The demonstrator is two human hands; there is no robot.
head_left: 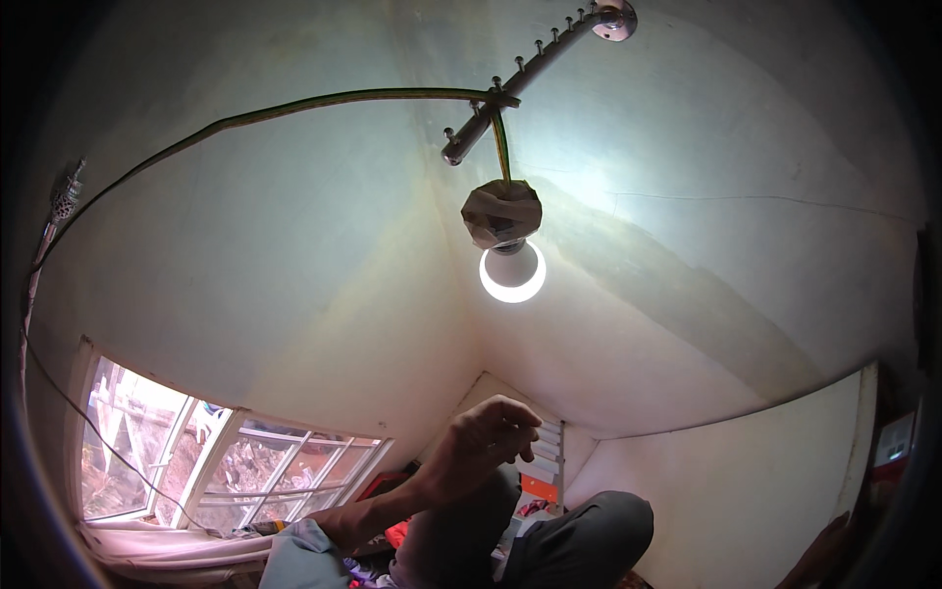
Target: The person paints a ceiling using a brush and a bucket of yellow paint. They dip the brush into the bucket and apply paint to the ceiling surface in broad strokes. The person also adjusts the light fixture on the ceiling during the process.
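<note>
My left hand [483,440] is raised in front of my bent knees, its forearm coming up from the lower left out of a grey-blue sleeve [304,555]. Its fingers are curled inward, and whatever they may hold is too small or hidden to make out. Behind the fingers is a white slatted piece [549,447] with an orange panel [538,487] below. Dark grey trousers cover my knees [584,540]. At the lower right rim, a dim shape looks like my right hand [824,552] or forearm; its fingers cannot be made out.
Overhead, a lit bulb [513,275] hangs by a green-and-brown cord [343,95] draped over a metal rail with pegs [535,67]. Windows [285,466] stand at left, above pink cloth [147,550]. At right is a large pale panel [726,481]. Red and purple cloth lies by my legs.
</note>
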